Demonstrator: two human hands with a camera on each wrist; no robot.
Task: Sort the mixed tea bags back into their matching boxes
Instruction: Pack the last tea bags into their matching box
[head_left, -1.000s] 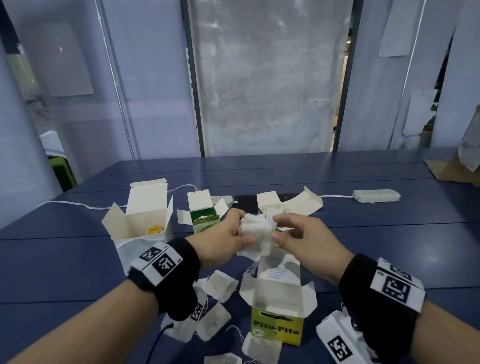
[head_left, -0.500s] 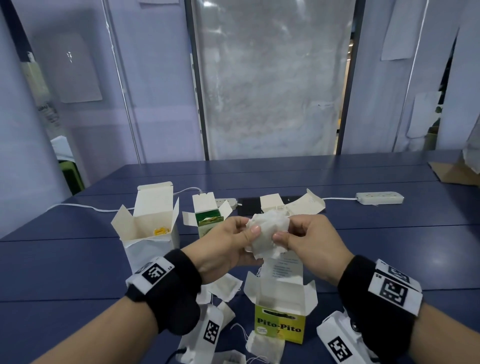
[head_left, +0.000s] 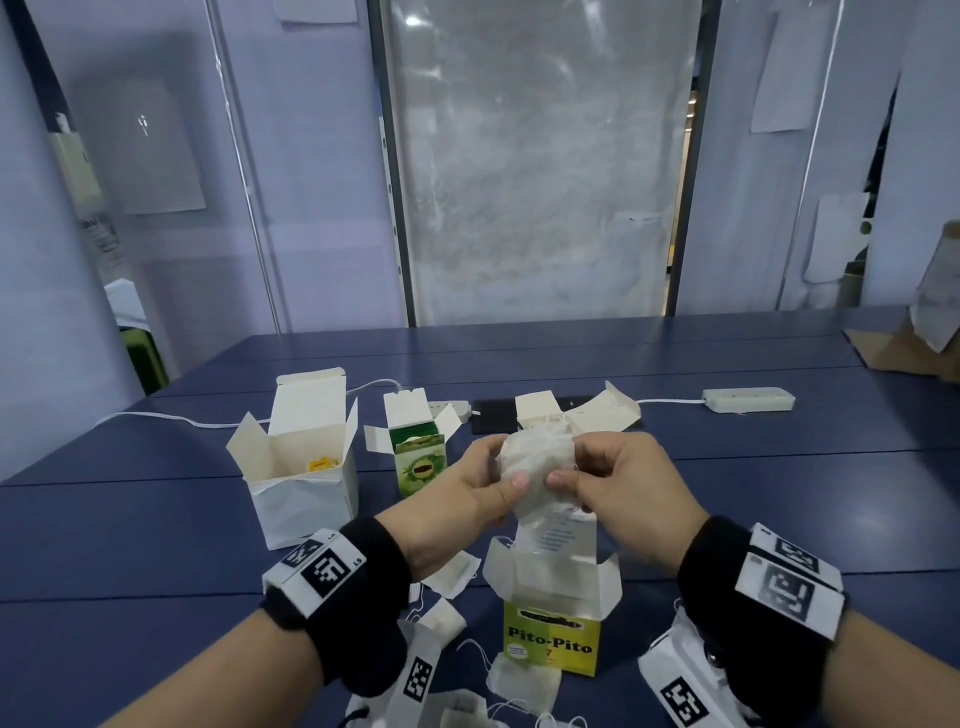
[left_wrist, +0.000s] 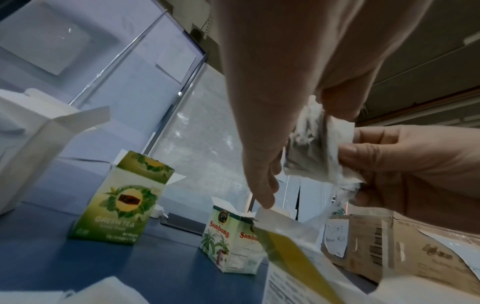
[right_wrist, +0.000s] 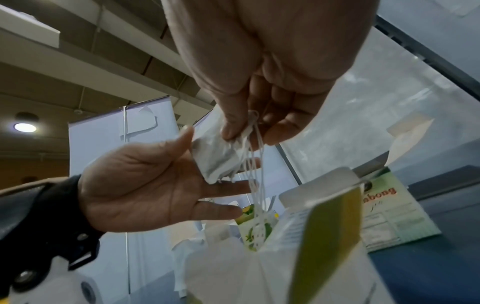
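A wad of white tea bags (head_left: 537, 460) hangs above the open yellow Pito-Pito box (head_left: 550, 644). My left hand (head_left: 493, 475) and right hand (head_left: 571, 465) both pinch it, thumbs in front and fingers behind. In the right wrist view, the right hand (right_wrist: 254, 131) nips the tea bags (right_wrist: 215, 158) at one corner. Their strings (right_wrist: 255, 185) trail down into the box. A green tea box (head_left: 421, 462) and a large white box (head_left: 301, 467) stand open at the left. The Sambong box (left_wrist: 228, 242) stands behind the hands. Several loose tea bags (head_left: 457, 571) lie by the yellow box.
On the blue table (head_left: 727, 493) a white power strip (head_left: 748, 400) lies at the far right. A white cable (head_left: 156, 415) runs along the far left. A flat black item (head_left: 493, 415) lies behind the boxes. Brown cardboard (head_left: 909, 348) sits at the far right edge.
Both hands have kept hold of the tea bags and gathered them into a tighter, rounder wad. My thumbs have come closer together on its front.
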